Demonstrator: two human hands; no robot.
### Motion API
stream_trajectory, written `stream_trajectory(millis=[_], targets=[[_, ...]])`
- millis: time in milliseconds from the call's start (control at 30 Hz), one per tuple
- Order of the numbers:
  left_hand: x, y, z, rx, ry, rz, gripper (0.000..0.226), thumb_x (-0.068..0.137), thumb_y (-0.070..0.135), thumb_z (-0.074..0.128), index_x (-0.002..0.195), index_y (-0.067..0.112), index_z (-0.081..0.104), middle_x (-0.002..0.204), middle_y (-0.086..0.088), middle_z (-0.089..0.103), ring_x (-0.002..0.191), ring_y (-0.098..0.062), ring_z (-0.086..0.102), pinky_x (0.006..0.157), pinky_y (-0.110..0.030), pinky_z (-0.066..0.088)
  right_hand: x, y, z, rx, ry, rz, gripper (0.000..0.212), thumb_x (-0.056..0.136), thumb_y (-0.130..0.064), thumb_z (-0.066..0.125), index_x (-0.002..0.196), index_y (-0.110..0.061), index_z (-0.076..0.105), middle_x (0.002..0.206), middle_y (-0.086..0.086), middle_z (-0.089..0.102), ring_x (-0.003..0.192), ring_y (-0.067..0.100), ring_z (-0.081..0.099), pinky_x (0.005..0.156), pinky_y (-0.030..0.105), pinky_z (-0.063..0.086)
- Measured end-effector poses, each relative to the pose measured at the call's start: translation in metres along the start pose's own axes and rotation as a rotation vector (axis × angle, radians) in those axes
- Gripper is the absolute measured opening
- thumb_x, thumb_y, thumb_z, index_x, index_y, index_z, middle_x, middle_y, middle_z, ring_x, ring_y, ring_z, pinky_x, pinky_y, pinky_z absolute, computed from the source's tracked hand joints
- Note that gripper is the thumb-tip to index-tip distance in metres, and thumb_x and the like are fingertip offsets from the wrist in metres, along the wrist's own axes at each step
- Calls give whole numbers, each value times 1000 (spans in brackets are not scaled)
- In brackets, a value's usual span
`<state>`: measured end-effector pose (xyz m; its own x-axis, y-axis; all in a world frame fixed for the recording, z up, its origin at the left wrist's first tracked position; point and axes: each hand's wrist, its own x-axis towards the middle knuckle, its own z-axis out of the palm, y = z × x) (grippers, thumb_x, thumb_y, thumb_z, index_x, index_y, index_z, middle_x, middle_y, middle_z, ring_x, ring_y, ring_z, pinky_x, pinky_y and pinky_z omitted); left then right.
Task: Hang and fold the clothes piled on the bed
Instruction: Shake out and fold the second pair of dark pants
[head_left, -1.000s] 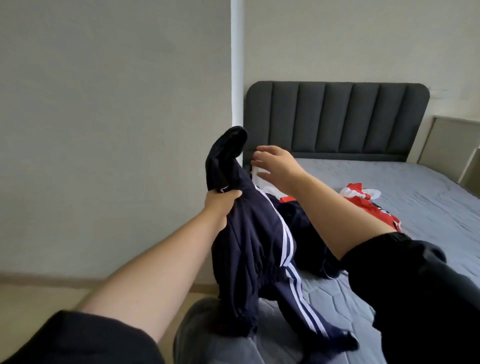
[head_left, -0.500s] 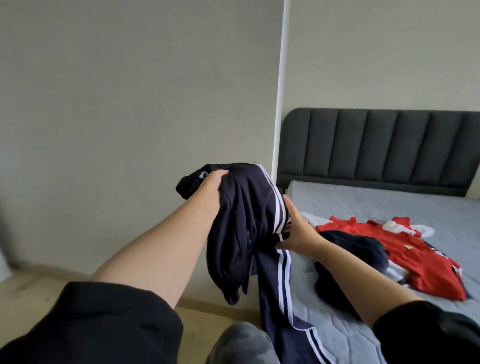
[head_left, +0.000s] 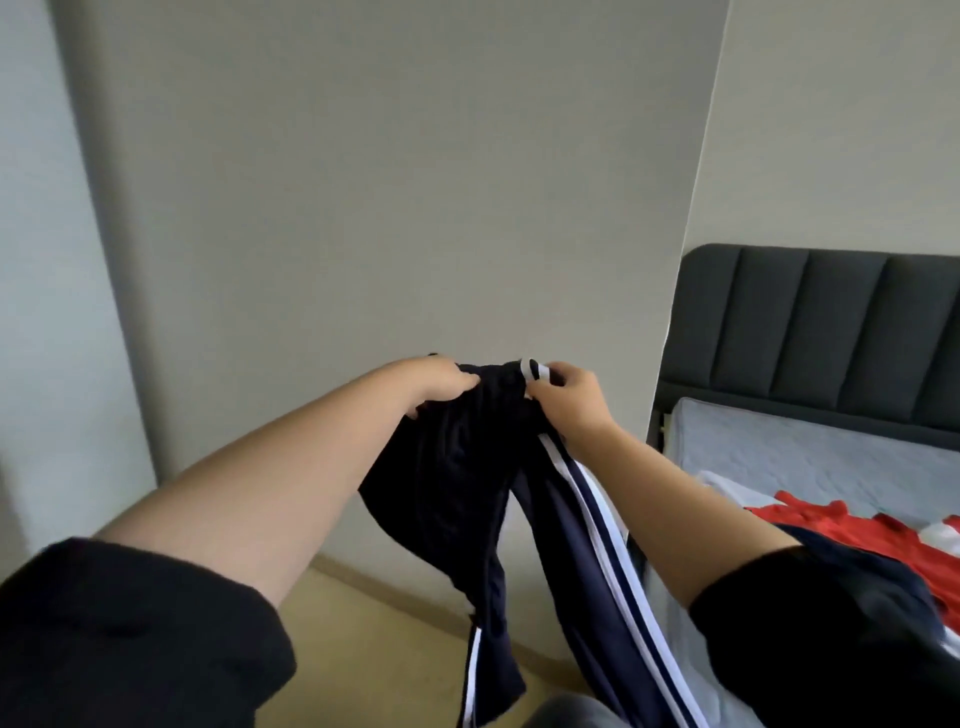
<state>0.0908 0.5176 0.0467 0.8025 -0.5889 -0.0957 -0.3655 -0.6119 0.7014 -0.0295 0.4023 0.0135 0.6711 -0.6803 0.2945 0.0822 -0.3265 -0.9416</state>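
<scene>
The left hand (head_left: 441, 382) and the right hand (head_left: 566, 402) each gripped the top edge of the navy track pants (head_left: 467, 493), fingers curled on the fabric. The pants were held in the air beside the bed (head_left: 779, 452), with the white-striped legs hanging toward the tan floor (head_left: 353, 623). The bed carried a light grey quilted cover and a dark padded headboard (head_left: 831, 332). A red garment (head_left: 852, 530) lay on the cover. A plain grey wall (head_left: 389, 182) stood behind the pants.
</scene>
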Motion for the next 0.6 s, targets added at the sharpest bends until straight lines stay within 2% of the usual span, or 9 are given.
stream_trajectory(millis=[67, 133, 200, 267, 333, 400, 433, 533, 600], targets=[[-5, -6, -22, 107, -76, 85, 48, 100, 47, 33, 119, 11, 58, 117, -7, 61, 98, -24, 62, 83, -35, 51, 13, -15, 17, 39, 33, -25, 19, 93, -21, 58, 77, -12, 63, 65, -2, 60, 61, 13, 55, 59, 25, 48], [-11, -13, -42, -15, -94, 164, 51, 97, 55, 31, 109, 16, 62, 105, -1, 66, 86, -17, 63, 74, -32, 52, 29, -30, 35, 88, 49, -29, 18, 94, -19, 57, 77, -15, 62, 68, -1, 60, 67, 17, 56, 66, 31, 49], [-12, -23, -57, -102, -10, 224, 52, 88, 65, 38, 105, 22, 61, 100, 4, 67, 86, -15, 64, 75, -34, 55, 43, -42, 55, 156, 51, -10, 16, 92, -12, 56, 79, -15, 63, 77, 3, 63, 78, 21, 61, 80, 37, 53], [-12, -35, -67, -108, 17, 239, 56, 72, 69, 55, 106, 24, 53, 103, 9, 63, 91, -11, 64, 68, -31, 55, 54, -52, 75, 204, 42, 17, 13, 90, -6, 54, 92, -11, 66, 90, 7, 66, 91, 24, 64, 91, 39, 53], [-11, -45, -69, 9, -8, 241, 71, 60, 58, 70, 118, 29, 43, 107, 11, 60, 97, -12, 63, 71, -30, 54, 61, -60, 93, 238, 7, 29, 22, 89, -4, 55, 108, -8, 67, 96, 8, 66, 94, 23, 64, 93, 36, 52], [-4, -56, -68, 169, 64, 264, 75, 62, 37, 72, 128, 26, 37, 104, 4, 61, 96, -18, 63, 78, -34, 54, 63, -68, 108, 280, -30, 12, 23, 88, -3, 56, 107, -10, 67, 97, 8, 65, 91, 22, 63, 91, 34, 53], [-1, -60, -70, 210, 143, 264, 68, 67, 28, 67, 127, 26, 36, 99, 3, 60, 93, -21, 62, 75, -33, 53, 64, -72, 113, 302, -42, 6, 23, 87, -2, 56, 104, -13, 67, 100, 10, 65, 93, 23, 63, 91, 34, 53], [0, -64, -90, 85, 309, 266, 33, 77, 5, 46, 105, 20, 55, 83, 2, 58, 82, -22, 58, 62, -24, 42, 70, -77, 114, 318, -76, 2, 21, 87, -3, 55, 99, -17, 66, 104, 11, 64, 98, 25, 62, 92, 37, 53], [-1, -60, -110, -74, 357, 247, 27, 77, 0, 41, 88, 8, 64, 77, -2, 58, 75, -21, 55, 61, -24, 39, 69, -77, 105, 237, -163, -2, 14, 90, -9, 53, 96, -15, 64, 94, 8, 63, 85, 21, 62, 76, 33, 56]])
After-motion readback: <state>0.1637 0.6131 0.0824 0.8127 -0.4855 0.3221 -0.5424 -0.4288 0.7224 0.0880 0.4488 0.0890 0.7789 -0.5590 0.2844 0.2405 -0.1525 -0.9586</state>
